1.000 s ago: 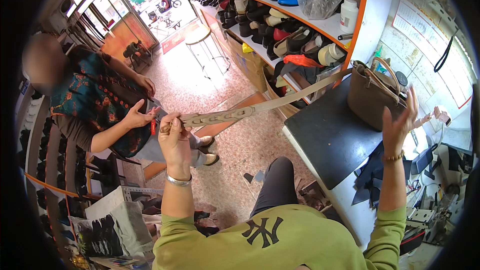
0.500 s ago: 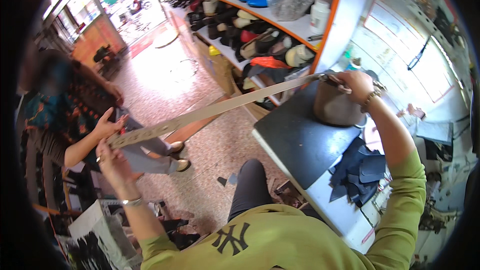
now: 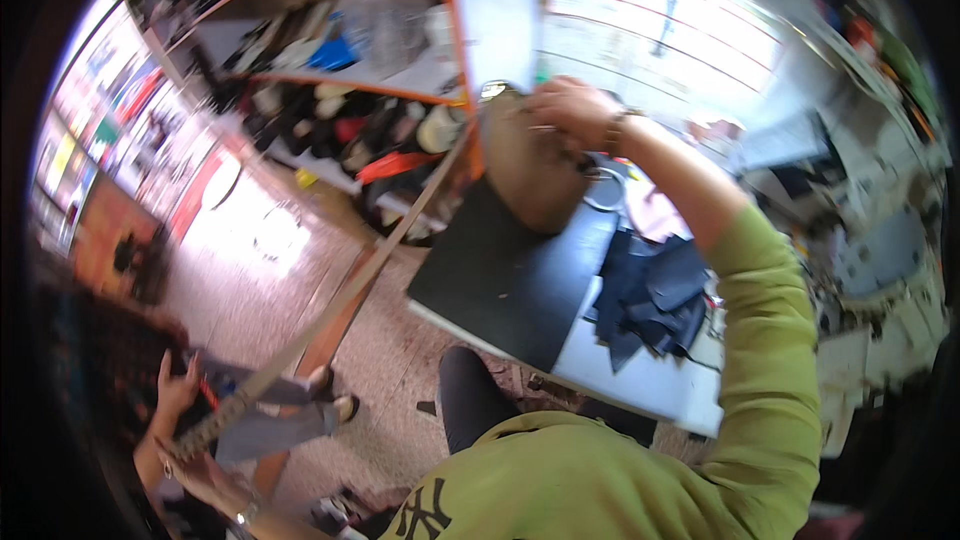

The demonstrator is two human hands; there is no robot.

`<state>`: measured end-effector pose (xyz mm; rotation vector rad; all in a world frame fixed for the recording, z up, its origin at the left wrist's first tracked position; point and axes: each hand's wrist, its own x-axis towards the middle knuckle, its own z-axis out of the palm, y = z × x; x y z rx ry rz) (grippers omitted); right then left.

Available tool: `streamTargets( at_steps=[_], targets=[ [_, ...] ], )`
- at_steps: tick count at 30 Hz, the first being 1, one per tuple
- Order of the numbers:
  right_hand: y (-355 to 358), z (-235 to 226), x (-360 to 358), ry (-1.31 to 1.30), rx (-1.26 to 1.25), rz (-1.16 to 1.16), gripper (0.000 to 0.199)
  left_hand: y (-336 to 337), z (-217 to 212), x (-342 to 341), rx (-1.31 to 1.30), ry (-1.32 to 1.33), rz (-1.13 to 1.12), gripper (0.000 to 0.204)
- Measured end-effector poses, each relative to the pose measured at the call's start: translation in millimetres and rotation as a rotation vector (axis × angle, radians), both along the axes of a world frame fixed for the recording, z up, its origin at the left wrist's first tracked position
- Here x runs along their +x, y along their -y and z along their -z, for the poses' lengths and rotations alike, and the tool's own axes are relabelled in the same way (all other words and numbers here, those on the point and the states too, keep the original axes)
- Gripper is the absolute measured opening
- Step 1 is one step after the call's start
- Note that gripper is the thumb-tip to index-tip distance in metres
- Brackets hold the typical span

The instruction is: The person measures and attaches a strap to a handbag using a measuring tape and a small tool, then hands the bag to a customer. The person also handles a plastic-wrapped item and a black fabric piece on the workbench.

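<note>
At the lower left my left hand is closed on the end of a long beige strap. The strap stretches up and to the right toward a taupe bag, which stands tilted on the dark tabletop mat. Over the bag's top my right hand is closed, its fingers partly blurred. A shiny metal ring or buckle shows at the bag's upper left corner. Another person's hand is raised beside the strap, close to my left hand.
Dark leather scraps lie right of the mat on the white table. Beyond the table stands a shelf crowded with shoes. A grey machine is at the right. The other person stands at the left.
My view has turned right. The bag has been tipped from its more upright stance, and a metal ring shows at its right side. The strap stays stretched between my left hand and the bag.
</note>
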<state>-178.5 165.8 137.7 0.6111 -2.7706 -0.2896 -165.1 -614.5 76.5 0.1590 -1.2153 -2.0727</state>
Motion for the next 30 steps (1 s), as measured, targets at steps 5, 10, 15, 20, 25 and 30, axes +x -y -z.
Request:
streamTargets(
  at_steps=[5, 10, 15, 20, 25, 30],
  targets=[
    [17.8, 24.1, 7.5, -0.098, -0.080, 0.292, 0.039, -162.2, 13.1, -45.6, -0.193, 0.129, 0.445, 0.040],
    [60.1, 47.7, 81.9, -0.770, -0.717, 0.327, 0.026, -321.0, 38.3, 20.1, -0.337, 0.284, 1.026, 0.031],
    [108.7, 126.2, 256.3, -0.631, -0.747, 0.385, 0.032, -434.9, 53.1, 94.7, -0.568, 0.099, 1.531, 0.028],
    [95.0, 159.6, 447.2, -0.791, -0.760, 1.074, 0.019, -496.9, 65.8, 146.3, -0.657, 0.066, 1.898, 0.023],
    [54.0, 174.7, 575.5, -0.929, -0.775, 1.616, 0.019, -558.3, 91.5, 187.6, -0.842, -0.096, 1.978, 0.019],
    [8.6, 188.6, 653.3, -0.993, -0.528, 1.738, 0.023, -605.1, 108.1, 222.6, -1.101, -0.405, 1.802, 0.017]
  ],
)
